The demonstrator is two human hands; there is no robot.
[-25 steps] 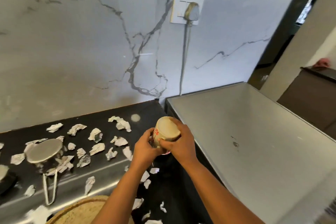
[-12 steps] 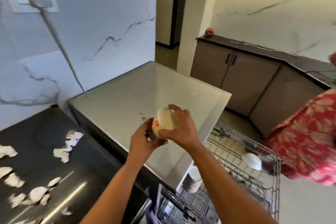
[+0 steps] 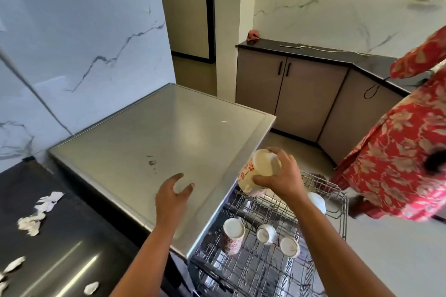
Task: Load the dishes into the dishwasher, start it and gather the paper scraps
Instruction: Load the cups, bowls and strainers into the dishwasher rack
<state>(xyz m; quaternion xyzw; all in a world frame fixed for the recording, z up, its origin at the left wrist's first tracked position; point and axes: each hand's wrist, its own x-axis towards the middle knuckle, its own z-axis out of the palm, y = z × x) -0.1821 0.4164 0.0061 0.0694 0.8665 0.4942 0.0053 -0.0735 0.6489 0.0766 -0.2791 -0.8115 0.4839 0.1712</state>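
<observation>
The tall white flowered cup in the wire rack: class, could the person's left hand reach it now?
Probably yes. The left hand hovers open over the grey steel top; the tall white flowered cup stands uncovered in the wire rack just below.

The left forearm [image 3: 149, 248] was extended forward from the lower edge of the view. The left hand [image 3: 172, 198] was held palm down, fingers relaxed and slightly spread, with nothing gripped. The right forearm [image 3: 321, 236] was extended forward, to the right of the left. The right hand [image 3: 282, 177] was curled around a cup [image 3: 258, 169], thumb on the near side, fingers wrapped over the far side.
</observation>
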